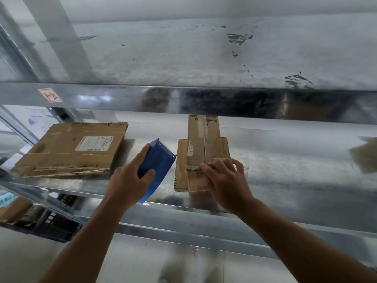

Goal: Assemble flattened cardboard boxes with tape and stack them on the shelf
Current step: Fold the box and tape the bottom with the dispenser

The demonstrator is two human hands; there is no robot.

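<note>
A small bundle of flattened cardboard boxes point(202, 148), tied across with twine point(192, 169), lies on the middle metal shelf point(285, 170). My right hand point(226, 178) rests on the bundle's near end with its fingers curled at the twine. My left hand point(130, 178) grips a blue tape dispenser point(157, 164) just left of the bundle, above the shelf's front edge. A larger stack of flattened boxes point(73, 152) with a white label lies on the same shelf to the left.
The upper shelf's steel beam point(183, 99) runs across above the boxes, with a red sticker point(50, 94) at its left. More cardboard point(365, 156) shows at the right edge. Below left stand a dark crate point(55, 225) and more cardboard.
</note>
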